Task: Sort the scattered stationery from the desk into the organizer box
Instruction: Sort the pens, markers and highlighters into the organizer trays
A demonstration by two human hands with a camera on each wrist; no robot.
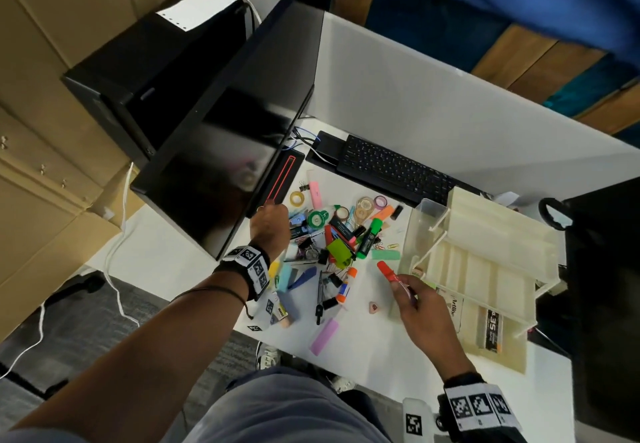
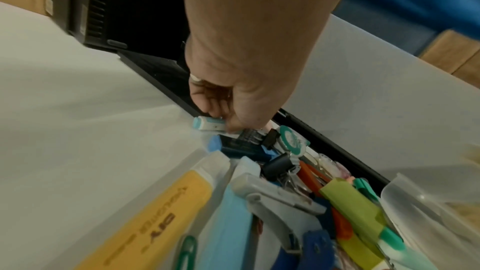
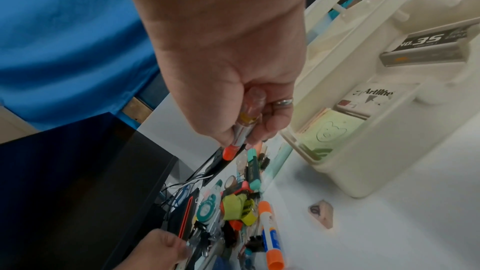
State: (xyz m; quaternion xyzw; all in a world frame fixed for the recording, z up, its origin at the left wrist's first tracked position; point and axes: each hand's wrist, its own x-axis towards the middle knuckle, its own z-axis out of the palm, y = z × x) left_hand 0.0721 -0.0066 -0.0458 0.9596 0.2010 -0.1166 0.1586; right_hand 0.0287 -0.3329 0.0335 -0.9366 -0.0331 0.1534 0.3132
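A heap of stationery [image 1: 332, 234] lies mid-desk: highlighters, binder clips, tape rolls, erasers, a stapler. The cream organizer box [image 1: 478, 269] stands to its right. My left hand [image 1: 272, 219] reaches into the heap's far left side; in the left wrist view its curled fingers [image 2: 210, 110] and thumb pinch a small blue-and-white corrector [image 2: 207, 125]. My right hand [image 1: 410, 290] hovers between heap and organizer, gripping a clear marker with an orange-red cap [image 1: 386, 269]. In the right wrist view the marker [image 3: 241, 130] points down from my right hand [image 3: 246, 139], left of the organizer [image 3: 363, 161].
A dark monitor [image 1: 225, 165] stands just left of the heap, a black keyboard [image 1: 398, 169] behind it. Staple and marker boxes and green notes [image 3: 327, 132] lie in the organizer. A pink eraser [image 1: 323, 337], glue stick [image 1: 346, 286] and small pink sharpener [image 1: 374, 307] lie nearer me.
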